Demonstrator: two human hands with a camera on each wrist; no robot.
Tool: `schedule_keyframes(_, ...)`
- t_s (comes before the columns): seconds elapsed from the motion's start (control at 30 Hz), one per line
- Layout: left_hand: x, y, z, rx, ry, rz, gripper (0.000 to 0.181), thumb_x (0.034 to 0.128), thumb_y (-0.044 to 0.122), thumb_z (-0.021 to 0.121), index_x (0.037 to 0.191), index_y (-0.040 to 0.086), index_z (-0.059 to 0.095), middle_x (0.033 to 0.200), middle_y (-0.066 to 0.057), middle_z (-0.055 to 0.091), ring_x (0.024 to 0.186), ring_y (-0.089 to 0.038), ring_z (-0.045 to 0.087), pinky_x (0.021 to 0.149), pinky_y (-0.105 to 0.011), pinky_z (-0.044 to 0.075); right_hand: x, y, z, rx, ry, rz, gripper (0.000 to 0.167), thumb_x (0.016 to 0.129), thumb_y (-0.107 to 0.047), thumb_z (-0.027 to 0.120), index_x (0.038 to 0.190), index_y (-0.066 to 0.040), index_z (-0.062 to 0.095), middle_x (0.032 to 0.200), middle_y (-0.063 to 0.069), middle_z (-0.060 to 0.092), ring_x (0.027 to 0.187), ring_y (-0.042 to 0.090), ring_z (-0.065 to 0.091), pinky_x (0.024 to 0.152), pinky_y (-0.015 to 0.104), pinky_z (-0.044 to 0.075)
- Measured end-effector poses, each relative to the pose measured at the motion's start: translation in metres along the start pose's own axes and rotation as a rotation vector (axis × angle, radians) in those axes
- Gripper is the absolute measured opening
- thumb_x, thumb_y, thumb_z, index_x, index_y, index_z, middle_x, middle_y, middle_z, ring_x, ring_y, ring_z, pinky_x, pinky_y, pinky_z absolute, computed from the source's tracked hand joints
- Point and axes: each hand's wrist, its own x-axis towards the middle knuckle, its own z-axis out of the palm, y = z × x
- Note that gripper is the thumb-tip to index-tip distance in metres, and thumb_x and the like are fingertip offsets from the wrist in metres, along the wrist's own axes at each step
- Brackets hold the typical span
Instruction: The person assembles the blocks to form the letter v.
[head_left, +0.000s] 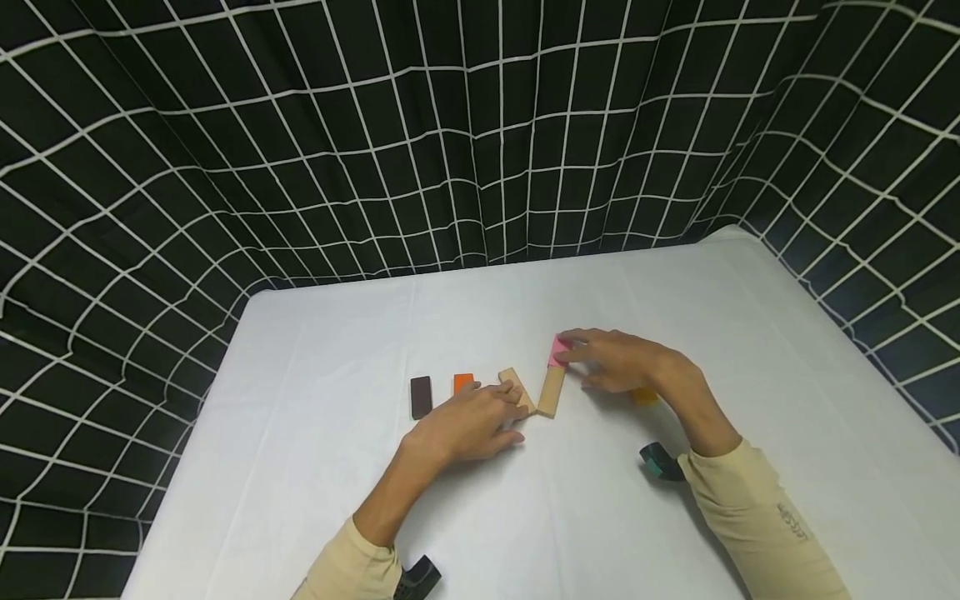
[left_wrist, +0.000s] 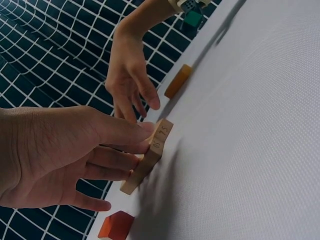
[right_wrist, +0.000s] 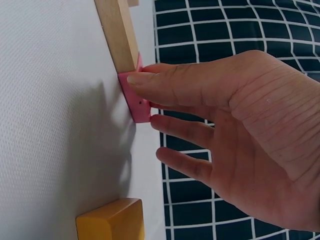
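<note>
Two plain wooden blocks lie flat on the white table, their near ends meeting in a V. My left hand [head_left: 465,423] pinches the left wooden block [head_left: 508,377] between thumb and fingers, covering part of it. Small dark marks show at the meeting ends in the left wrist view. A pink block [right_wrist: 132,100] abuts the far end of the right wooden block [head_left: 551,393], in line with it. My right hand [head_left: 618,360] pinches this pink block, thumb on the near side, the other fingers spread.
Left of the V are an orange-red block [head_left: 463,381], partly behind my left hand, and a dark brown block [head_left: 422,397]. A yellow block [right_wrist: 110,220] lies near my right wrist. A black cloth with a white grid [head_left: 480,125] hangs around the table [head_left: 337,350].
</note>
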Motion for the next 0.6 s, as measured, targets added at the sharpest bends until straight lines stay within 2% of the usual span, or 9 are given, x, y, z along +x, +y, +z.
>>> schedule_keyframes(0.23,-0.0009,0.0008,0.0012,0.014,0.004,-0.003,0.044,0.104,0.039,0.063,0.143,0.018,0.066,0.156,-0.004,0.057,0.152,-0.023,0.048,0.123,-0.054,0.042,-0.0003,0.0006,0.0011,-0.018,-0.004,-0.003,0.055,0.095,-0.014,0.076,0.147,-0.018,0.062,0.162,0.017,0.047,0.149,0.044,0.046,0.119,0.067,0.039)
schedule_keyframes(0.6,-0.0014,0.0022,0.0007,0.046,0.008,-0.001,0.044,0.1038,0.04,0.064,0.142,0.018,0.067,0.155,-0.004,0.058,0.151,-0.022,0.049,0.122,-0.051,0.044,-0.0015,-0.0038,-0.0001,-0.024,0.028,-0.033,0.052,0.092,-0.013,0.079,0.142,-0.018,0.066,0.16,0.018,0.049,0.145,0.043,0.052,0.116,0.063,0.046)
